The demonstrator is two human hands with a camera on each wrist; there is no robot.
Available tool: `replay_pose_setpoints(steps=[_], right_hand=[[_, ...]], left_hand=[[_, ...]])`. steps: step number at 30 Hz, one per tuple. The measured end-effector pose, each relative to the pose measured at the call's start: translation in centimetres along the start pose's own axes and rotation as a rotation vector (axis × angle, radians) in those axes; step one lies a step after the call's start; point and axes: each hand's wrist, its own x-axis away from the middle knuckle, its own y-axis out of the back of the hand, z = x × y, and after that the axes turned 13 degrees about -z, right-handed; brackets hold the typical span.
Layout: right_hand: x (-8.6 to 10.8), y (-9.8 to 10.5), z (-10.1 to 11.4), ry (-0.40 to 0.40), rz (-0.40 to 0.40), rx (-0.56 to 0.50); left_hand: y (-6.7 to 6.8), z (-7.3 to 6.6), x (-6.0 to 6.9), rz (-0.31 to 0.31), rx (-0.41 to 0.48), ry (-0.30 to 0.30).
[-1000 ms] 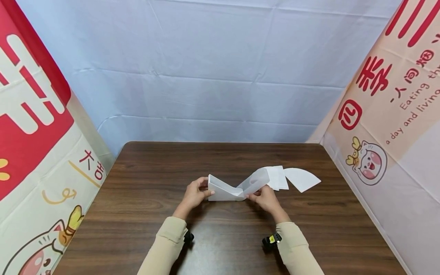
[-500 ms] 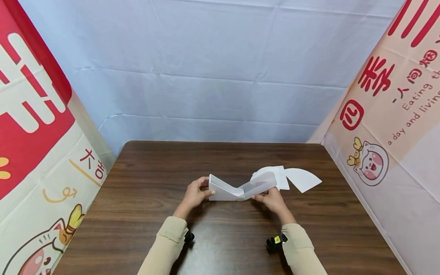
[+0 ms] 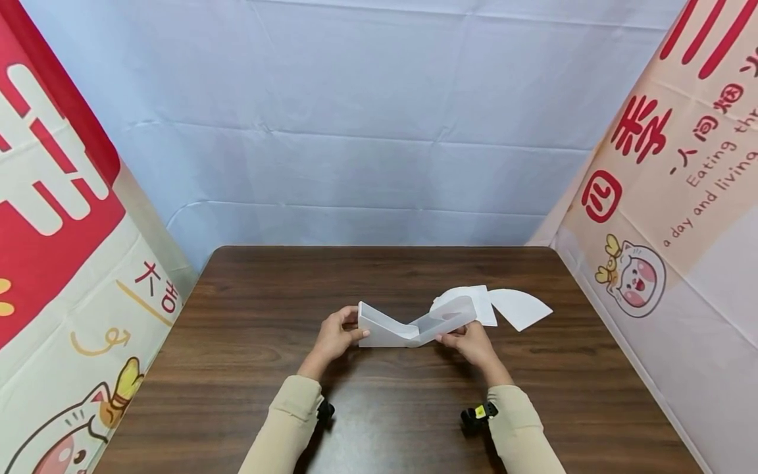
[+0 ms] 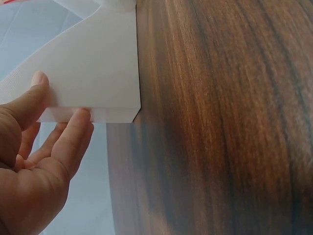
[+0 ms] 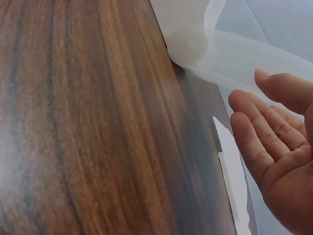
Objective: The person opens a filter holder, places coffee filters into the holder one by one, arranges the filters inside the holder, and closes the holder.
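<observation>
A white wedge-ended box, looking like a coffee filter holder, stands in the middle of the table. Its translucent lid swings out to the right from a round hinge. My left hand grips the box's left end, thumb on the front face and fingers round the end, as the left wrist view shows. At the lid's lower edge is my right hand, thumb on the near side and fingers beneath, holding it lightly. White fan-shaped papers, probably coffee filters, lie behind the lid, partly seen through it.
A separate fan-shaped white sheet lies farther right on the brown wooden table. Pale cloth hangs behind the table, with printed cloths at both sides. Each wrist carries a small black camera.
My right hand has moved a little to the right, tilting the lid lower and wider from the box. In the last half second it has barely moved. My left hand has stayed put.
</observation>
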Motion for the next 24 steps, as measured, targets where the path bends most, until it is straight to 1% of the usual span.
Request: replay_pose_setpoints(steps=[3, 5, 11, 14, 15, 16, 18, 21, 22, 24], right_hand=[[0.0, 0.0, 0.1, -0.008, -0.001, -0.014], [0.0, 0.0, 0.2, -0.006, 0.0, -0.017], [0.0, -0.1, 0.1, -0.031, 0.002, 0.003], [0.1, -0.1, 0.1, -0.026, 0.013, -0.008], [0.1, 0.0, 0.1, -0.016, 0.018, -0.011], [0.1, 0.1, 0.3, -0.006, 0.023, -0.005], [0.1, 0.4, 0.6, 0.028, 0.036, 0.044], [0.2, 1.1, 1.3, 0.076, 0.057, 0.167], [0.2, 1.3, 1.5, 0.087, 0.064, 0.204], [0.3, 1.8, 1.8, 0.112, 0.08, 0.256]], left_hand=[[0.0, 0.0, 0.0, 0.0, 0.007, 0.004], [0.1, 0.0, 0.0, 0.002, 0.006, -0.005], [0.1, 0.0, 0.0, -0.002, 0.004, -0.001], [0.1, 0.0, 0.1, -0.006, 0.012, -0.018], [0.2, -0.5, 0.3, -0.005, 0.022, -0.014], [0.2, -0.5, 0.3, -0.005, 0.022, -0.02], [0.2, -0.5, 0.2, -0.004, 0.019, -0.021], [0.2, -0.6, 0.2, -0.001, 0.006, -0.007], [0.1, 0.0, 0.0, -0.004, -0.002, -0.001], [0.1, 0.0, 0.0, -0.002, -0.003, -0.001]])
